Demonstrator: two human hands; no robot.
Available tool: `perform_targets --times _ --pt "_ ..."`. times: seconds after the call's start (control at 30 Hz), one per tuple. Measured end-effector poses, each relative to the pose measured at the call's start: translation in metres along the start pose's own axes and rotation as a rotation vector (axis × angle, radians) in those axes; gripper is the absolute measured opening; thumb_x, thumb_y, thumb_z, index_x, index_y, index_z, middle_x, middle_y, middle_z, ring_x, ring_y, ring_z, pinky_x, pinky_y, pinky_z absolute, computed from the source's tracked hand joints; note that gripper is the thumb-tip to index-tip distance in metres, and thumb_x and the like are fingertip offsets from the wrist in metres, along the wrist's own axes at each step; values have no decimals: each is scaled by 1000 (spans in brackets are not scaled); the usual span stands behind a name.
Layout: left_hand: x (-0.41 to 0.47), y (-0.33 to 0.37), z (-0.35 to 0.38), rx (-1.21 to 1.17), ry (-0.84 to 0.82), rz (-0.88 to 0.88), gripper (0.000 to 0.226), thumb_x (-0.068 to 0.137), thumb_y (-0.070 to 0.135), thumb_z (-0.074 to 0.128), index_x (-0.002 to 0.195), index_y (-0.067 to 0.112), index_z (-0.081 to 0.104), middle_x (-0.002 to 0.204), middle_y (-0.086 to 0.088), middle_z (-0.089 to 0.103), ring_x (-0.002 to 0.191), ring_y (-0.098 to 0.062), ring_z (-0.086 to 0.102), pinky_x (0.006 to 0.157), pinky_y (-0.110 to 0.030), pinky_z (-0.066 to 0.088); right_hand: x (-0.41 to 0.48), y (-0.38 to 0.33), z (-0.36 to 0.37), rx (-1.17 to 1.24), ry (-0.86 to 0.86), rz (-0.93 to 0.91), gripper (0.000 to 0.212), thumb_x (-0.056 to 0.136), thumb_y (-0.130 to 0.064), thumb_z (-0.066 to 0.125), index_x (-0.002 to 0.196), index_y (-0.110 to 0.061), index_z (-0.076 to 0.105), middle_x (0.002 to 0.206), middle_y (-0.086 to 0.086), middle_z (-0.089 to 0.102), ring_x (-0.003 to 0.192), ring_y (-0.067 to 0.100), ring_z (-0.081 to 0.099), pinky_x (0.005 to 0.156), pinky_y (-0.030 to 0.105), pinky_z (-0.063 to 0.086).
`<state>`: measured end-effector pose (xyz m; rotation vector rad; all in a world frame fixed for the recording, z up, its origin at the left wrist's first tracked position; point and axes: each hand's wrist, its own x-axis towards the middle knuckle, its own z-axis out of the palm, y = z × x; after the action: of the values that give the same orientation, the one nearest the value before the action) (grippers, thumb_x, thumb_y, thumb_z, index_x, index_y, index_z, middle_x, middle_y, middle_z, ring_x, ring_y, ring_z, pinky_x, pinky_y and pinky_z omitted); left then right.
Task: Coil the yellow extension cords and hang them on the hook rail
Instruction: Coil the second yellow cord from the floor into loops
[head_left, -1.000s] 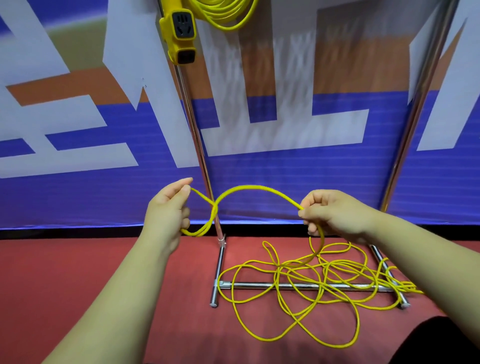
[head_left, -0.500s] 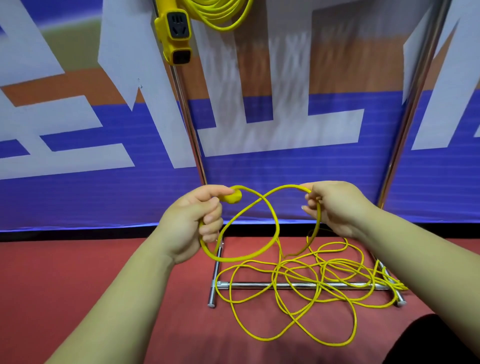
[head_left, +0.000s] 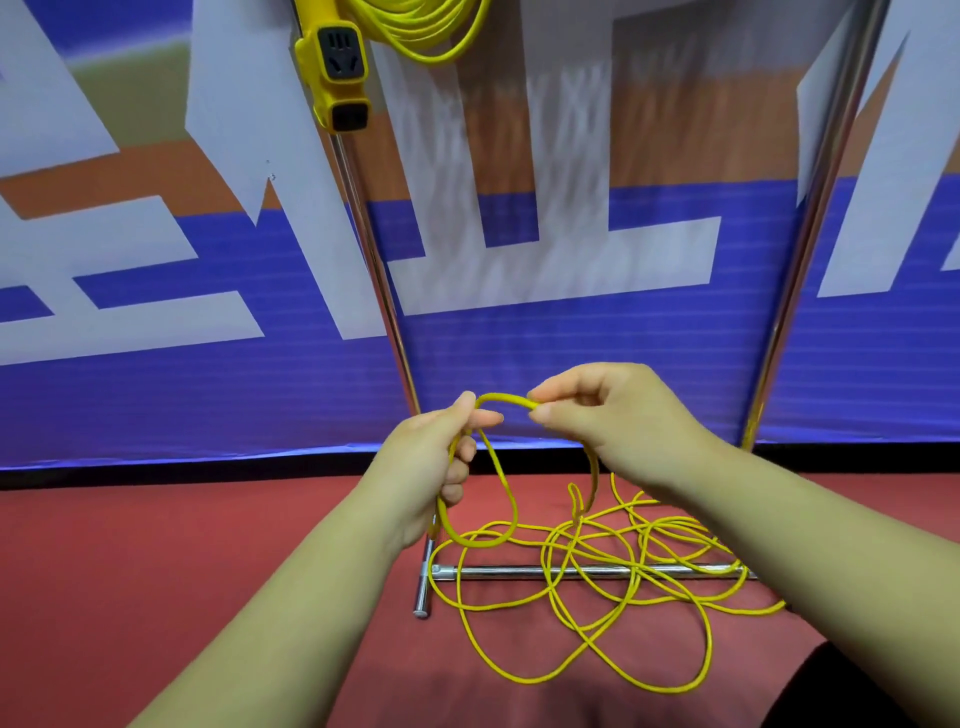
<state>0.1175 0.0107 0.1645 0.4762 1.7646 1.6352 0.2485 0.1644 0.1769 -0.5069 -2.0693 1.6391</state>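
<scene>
Yellow extension cord (head_left: 483, 544) is spread loose on the red floor (head_left: 156, 571) across the rack's base bar (head_left: 519, 571). One loop is gripped in the curled left hand (head_left: 436, 457). The right hand (head_left: 608, 410), pinching the strand, has been brought against the left since half a second ago. A second cord (head_left: 431, 36) hangs coiled above.

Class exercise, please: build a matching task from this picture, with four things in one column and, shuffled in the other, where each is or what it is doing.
Things
1. left hand
2. right hand
3. socket block
4. loose cord

States
A. lies tangled on the red floor
B. pinches the cord's arch from the right
C. hangs high beside a steel pole
D. grips a hanging loop of cord

Pairs: 1-D, 2-B, 3-C, 4-A
</scene>
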Motion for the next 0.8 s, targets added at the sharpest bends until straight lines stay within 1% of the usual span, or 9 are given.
perform_targets --times 0.1,0.17,0.27,0.33,0.43,0.57,0.63,0.73,0.8 --pt "1 2 5 -92 28 -34 35 97 44 61 89 13 74 64 3 44 48 -8 27 45 -22 21 -5 -1 13 -15 -81 -50 10 81 -12 80 82 -18 73 64 -7 67 59 7 56 58 20 44" --pt "1 3 5 -131 12 -26 27 95 37 65 90 13 75 67 3 43 49 -8 27 43 -20 22 -7 0 18 -5 -106 -83 14 79 -9 81 79 -17 69 62 -6 65 58 7 55 57 19 44" --pt "0 8 4 -233 6 35 16 97 21 61 91 7 66 70 1 42 50 -8 29 41 -19 24 -8 4 21 18 -173 -113 22 82 -9 79 81 -16 59 70 12 67 61 14 54 56 21 42" --pt "-1 15 3 -297 22 133 15 100 13 54 86 8 57 70 -1 42 51 -10 34 43 -21 27 -8 11 22 30 -278 -85 24 87 -13 74 85 -17 50 82 16 69 71 20 57 65 31 45" --pt "-1 26 -8 -355 71 266 22 103 13 45 82 12 51 72 -2 47 56 -12 39 46 -24 32 -4 26 19 -70 -432 9 19 93 -23 64 87 -22 46 89 17 70 76 32 53 70 47 39" --pt "0 36 -32 -432 125 291 28 106 17 39 79 15 47 71 -2 47 60 -15 42 50 -25 36 2 36 12 -75 -482 68 12 99 -5 53 93 -13 47 87 7 72 81 22 65 75 35 47" --pt "3 34 -41 -414 169 275 26 106 16 41 82 13 52 70 -2 46 61 -16 42 51 -26 36 3 38 11 -56 -442 91 10 99 -3 54 94 -11 50 85 6 71 78 19 68 72 34 48" --pt "13 24 -48 -287 287 203 17 106 13 44 106 8 60 69 -3 47 58 -15 43 51 -28 37 5 38 12 -13 -353 85 9 95 -1 59 94 -8 54 81 7 72 69 18 65 66 30 50" --pt "19 17 -51 -250 329 121 11 106 9 42 112 11 51 69 -4 48 57 -15 45 51 -30 40 5 33 15 2 -313 58 10 94 -1 61 92 -8 55 80 8 73 65 17 64 65 28 51"
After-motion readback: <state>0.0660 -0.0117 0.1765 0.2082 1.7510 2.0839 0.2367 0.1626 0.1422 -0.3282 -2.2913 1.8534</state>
